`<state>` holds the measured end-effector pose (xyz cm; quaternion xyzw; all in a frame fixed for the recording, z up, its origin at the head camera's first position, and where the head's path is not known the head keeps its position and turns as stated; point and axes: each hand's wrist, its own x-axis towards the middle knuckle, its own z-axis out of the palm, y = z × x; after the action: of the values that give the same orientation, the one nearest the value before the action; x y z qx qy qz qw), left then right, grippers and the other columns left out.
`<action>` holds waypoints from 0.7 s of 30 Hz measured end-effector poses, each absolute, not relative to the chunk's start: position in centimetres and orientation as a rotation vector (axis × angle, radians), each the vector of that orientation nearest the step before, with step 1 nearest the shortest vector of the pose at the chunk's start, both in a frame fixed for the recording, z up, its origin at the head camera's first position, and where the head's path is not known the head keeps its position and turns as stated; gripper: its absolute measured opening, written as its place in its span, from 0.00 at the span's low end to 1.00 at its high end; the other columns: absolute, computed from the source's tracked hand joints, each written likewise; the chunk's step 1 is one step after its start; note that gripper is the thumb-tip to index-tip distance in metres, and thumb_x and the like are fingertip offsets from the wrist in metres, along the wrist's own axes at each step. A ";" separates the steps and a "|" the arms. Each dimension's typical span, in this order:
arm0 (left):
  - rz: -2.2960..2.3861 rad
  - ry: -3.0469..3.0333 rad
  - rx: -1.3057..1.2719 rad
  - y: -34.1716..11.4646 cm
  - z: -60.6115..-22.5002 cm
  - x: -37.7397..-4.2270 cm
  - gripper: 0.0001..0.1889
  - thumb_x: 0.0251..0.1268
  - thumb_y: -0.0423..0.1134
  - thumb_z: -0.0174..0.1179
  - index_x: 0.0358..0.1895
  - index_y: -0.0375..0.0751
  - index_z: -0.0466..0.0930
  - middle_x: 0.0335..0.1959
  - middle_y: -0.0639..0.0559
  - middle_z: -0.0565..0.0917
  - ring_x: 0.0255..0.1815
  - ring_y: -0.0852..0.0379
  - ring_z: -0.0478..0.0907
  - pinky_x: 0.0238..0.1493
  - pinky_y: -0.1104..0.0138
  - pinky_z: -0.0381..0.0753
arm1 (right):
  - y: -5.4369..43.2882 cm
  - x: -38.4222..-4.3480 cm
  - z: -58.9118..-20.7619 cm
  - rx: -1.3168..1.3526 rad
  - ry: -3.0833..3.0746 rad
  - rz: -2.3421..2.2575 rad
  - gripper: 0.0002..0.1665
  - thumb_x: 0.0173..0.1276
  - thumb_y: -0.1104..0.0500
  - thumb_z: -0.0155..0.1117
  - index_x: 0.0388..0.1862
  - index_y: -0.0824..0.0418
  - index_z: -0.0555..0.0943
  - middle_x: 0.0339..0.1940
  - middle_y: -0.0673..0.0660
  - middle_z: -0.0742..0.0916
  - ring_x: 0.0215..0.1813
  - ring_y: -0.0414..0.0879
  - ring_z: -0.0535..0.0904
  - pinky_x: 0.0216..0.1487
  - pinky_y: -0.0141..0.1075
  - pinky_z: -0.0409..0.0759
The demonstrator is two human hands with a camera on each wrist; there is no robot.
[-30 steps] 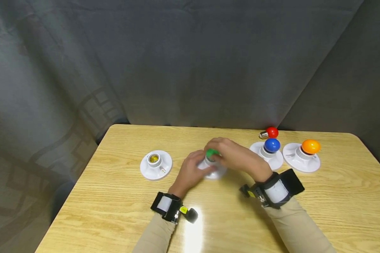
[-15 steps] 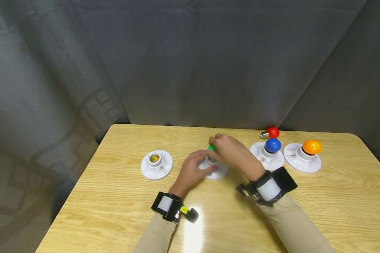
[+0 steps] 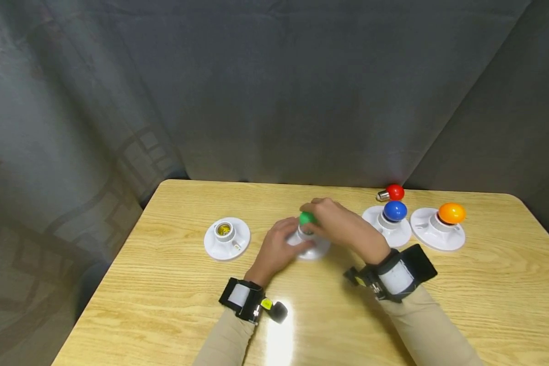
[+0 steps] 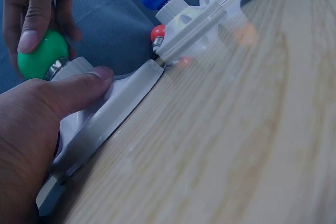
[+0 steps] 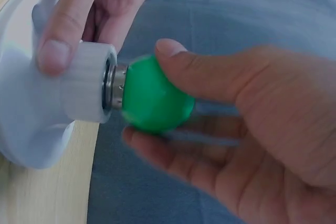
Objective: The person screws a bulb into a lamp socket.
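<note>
A green light bulb stands with its metal screw base partly inside a white lamp socket, some of the thread still showing at the rim. My right hand pinches the bulb's globe between thumb and fingers. On the socket's left side, my left hand grips it, the thumb lying across the front of the round base. That base sits flat on the table.
To the left stands a second white socket without a bulb. At the right, a blue bulb and an orange bulb sit in their own sockets. Behind them a red bulb lies on the wooden table, before a grey curtain.
My right hand and wrist have twisted one way and back around the green bulb. The left hand stays on the socket.
</note>
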<state>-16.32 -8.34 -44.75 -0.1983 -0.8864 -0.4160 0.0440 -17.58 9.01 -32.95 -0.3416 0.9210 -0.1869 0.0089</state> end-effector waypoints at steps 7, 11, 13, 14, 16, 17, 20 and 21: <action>-1.238 -2.678 -0.643 -8.4 -44.9 -16.5 0.26 0.58 0.62 0.63 0.56 0.53 0.80 0.63 0.56 0.78 0.69 0.56 0.70 0.72 0.56 0.67 | 9.3 -17.3 -32.9 -1.197 2.776 -0.669 0.16 0.59 0.68 0.70 0.47 0.65 0.84 0.43 0.56 0.86 0.42 0.44 0.81 0.42 0.34 0.82; -1.238 -2.682 -0.636 -8.4 -44.8 -16.5 0.26 0.58 0.61 0.64 0.56 0.52 0.81 0.63 0.56 0.79 0.69 0.56 0.70 0.72 0.57 0.67 | 9.3 -17.3 -32.9 -1.228 2.778 -0.675 0.15 0.59 0.68 0.69 0.47 0.65 0.83 0.43 0.57 0.86 0.43 0.45 0.81 0.44 0.35 0.82; -1.242 -2.681 -0.635 -8.3 -44.7 -16.4 0.26 0.58 0.60 0.64 0.56 0.52 0.80 0.63 0.56 0.79 0.69 0.56 0.70 0.72 0.56 0.67 | 9.3 -17.3 -32.9 -1.218 2.791 -0.661 0.15 0.59 0.67 0.69 0.46 0.65 0.83 0.42 0.57 0.86 0.41 0.44 0.81 0.42 0.34 0.82; -1.245 -2.683 -0.634 -8.3 -44.7 -16.4 0.26 0.58 0.60 0.63 0.57 0.53 0.80 0.63 0.56 0.78 0.69 0.55 0.69 0.72 0.55 0.67 | 9.3 -17.3 -32.9 -1.206 2.801 -0.653 0.14 0.59 0.66 0.70 0.46 0.65 0.83 0.40 0.56 0.86 0.40 0.44 0.80 0.40 0.34 0.82; -1.249 -2.688 -0.632 -8.3 -44.6 -16.3 0.27 0.59 0.60 0.63 0.58 0.54 0.79 0.64 0.56 0.78 0.69 0.55 0.69 0.72 0.54 0.66 | 9.2 -17.4 -32.9 -1.179 2.823 -0.626 0.12 0.59 0.64 0.70 0.43 0.64 0.83 0.37 0.55 0.85 0.36 0.43 0.78 0.36 0.32 0.80; -1.248 -2.688 -0.634 -8.3 -44.6 -16.3 0.27 0.59 0.60 0.63 0.59 0.54 0.78 0.64 0.56 0.78 0.70 0.55 0.69 0.72 0.54 0.66 | 9.1 -17.5 -32.9 -1.164 2.836 -0.611 0.11 0.59 0.63 0.70 0.41 0.63 0.83 0.35 0.54 0.85 0.34 0.42 0.77 0.34 0.31 0.79; -1.251 -2.695 -0.636 -8.3 -44.6 -16.3 0.27 0.59 0.61 0.63 0.60 0.56 0.77 0.65 0.56 0.77 0.70 0.55 0.68 0.72 0.53 0.66 | 8.8 -17.8 -33.0 -1.118 2.870 -0.580 0.08 0.59 0.62 0.70 0.36 0.62 0.81 0.29 0.53 0.82 0.30 0.42 0.74 0.29 0.28 0.74; -1.256 -2.696 -0.637 -8.3 -44.6 -16.3 0.27 0.59 0.61 0.63 0.61 0.57 0.77 0.65 0.56 0.77 0.70 0.55 0.68 0.72 0.53 0.66 | 8.8 -17.8 -33.0 -1.095 2.880 -0.575 0.08 0.59 0.61 0.69 0.35 0.62 0.81 0.27 0.53 0.81 0.28 0.42 0.73 0.27 0.28 0.73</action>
<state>-16.25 -8.29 -44.61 -0.2092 -0.8852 -0.4124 0.0498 -17.78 8.78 -33.01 -0.3493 0.9189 -0.1834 0.0036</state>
